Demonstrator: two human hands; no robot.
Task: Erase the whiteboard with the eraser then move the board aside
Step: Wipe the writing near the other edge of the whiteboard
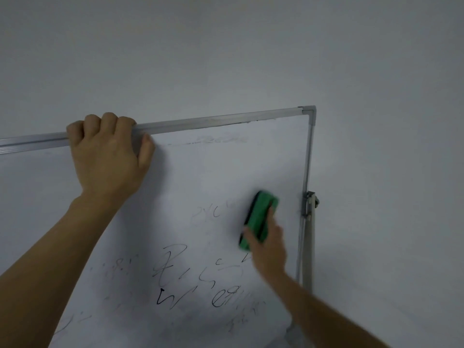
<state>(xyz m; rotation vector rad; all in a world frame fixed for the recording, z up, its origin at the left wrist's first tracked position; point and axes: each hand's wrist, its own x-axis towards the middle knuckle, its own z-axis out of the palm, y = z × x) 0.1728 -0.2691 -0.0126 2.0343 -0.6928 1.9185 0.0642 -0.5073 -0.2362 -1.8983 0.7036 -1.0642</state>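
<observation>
The whiteboard (pixel 213 177) fills the lower middle of the view, tilted, with a silver frame along its top and right edge. My left hand (pixel 108 156) grips the top frame rail, fingers curled over it. My right hand (pixel 268 247) holds a green eraser (pixel 259 217) flat against the board near its right edge. Black marker scribbles (pixel 175 295) and faint smeared strokes cover the board's lower middle. The area above the eraser looks wiped, with a faint smudge under the top rail.
A grey metal stand post (pixel 308 247) with a pivot bracket (pixel 311 199) holds the board's right side. A plain pale wall (pixel 376 96) lies behind and to the right of the board.
</observation>
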